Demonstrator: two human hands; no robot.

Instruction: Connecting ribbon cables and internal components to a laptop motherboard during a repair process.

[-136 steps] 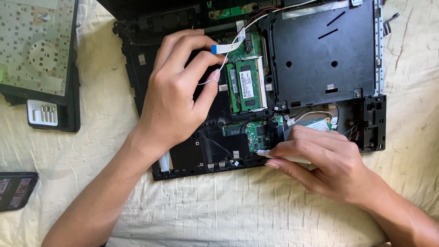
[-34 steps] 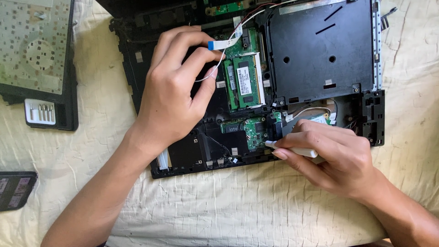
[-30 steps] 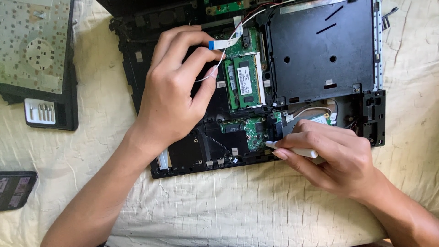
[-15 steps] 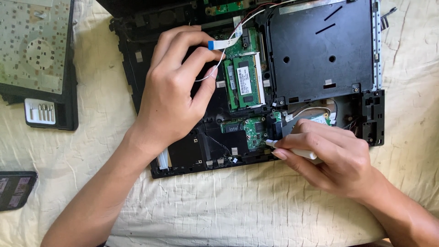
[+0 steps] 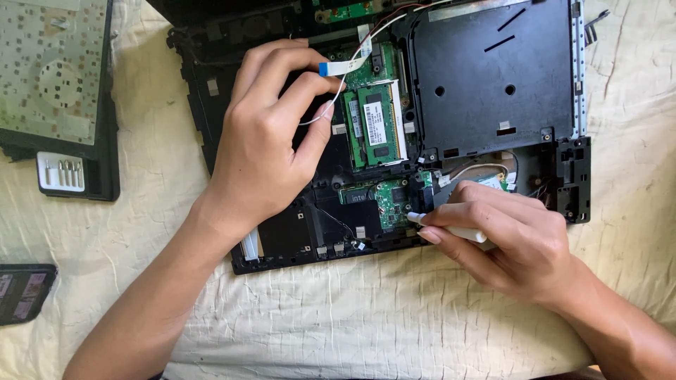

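White tool [image 5: 451, 229] pinched in the right hand [image 5: 507, 243], its tip at the small green circuit card [image 5: 391, 203] near the front edge of an opened laptop base [image 5: 486, 91] on a bed. The left hand [image 5: 271, 141] lies relaxed on the chassis, steadying it; a light, level touch looks best.

The laptop shell [image 5: 493, 77] is black — matt, dark grey where light falls; the memory boards [image 5: 377, 123] are green with black chips and white labels; the small board [image 5: 391, 204] is green too; the ribbon cable [image 5: 345, 67] is white with a blue tip; the tool [image 5: 451, 229] is white; the sheet [image 5: 352, 317] is cream.
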